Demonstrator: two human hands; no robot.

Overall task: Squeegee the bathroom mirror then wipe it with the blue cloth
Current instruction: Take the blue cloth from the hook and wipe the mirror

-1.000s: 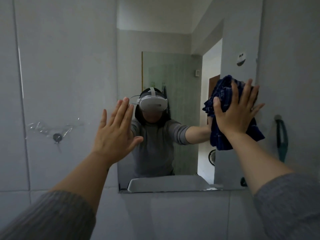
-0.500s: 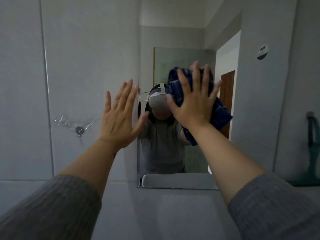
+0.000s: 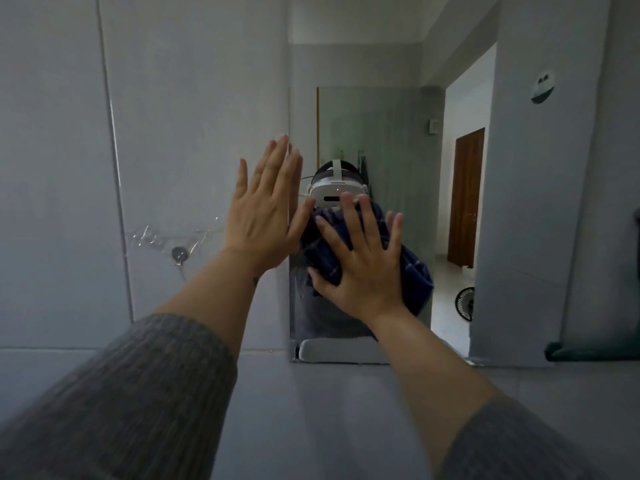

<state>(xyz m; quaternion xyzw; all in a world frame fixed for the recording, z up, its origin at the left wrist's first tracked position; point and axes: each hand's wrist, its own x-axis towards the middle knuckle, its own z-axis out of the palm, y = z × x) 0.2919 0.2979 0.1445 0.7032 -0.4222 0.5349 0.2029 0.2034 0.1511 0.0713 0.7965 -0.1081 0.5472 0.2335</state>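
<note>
1. The setting is a bathroom wall of large, smooth, pale grey tiles with thin grout lines. A frameless rectangular mirror is fixed flat to this wall, its long axis vertical; its right edge is hard to place against the reflected walls.
2. The blue cloth lies bunched against the lower left part of the mirror glass. It is dark blue woven fabric with thin pale check lines. Its crumpled mass runs on a diagonal, from upper left down to lower right.
3. The right hand is flat, fingers spread, palm pressing the blue cloth onto the glass. The fingers point up and slightly left. The hand covers the middle of the cloth, so only its edges show.
4. The left hand is open and empty, fingers together and pointing up. It sits at the mirror's left edge; contact with the wall cannot be confirmed.
5. Both forearms emerge from grey ribbed knit sleeves, which are cut off by the lower frame edge.
6. A dark green item at the right edge is cut off and cannot be identified.
7. A clear plastic hook plate with a metal stud is stuck to the tile left of the hands.
8. The reflection shows a brown door.
</note>
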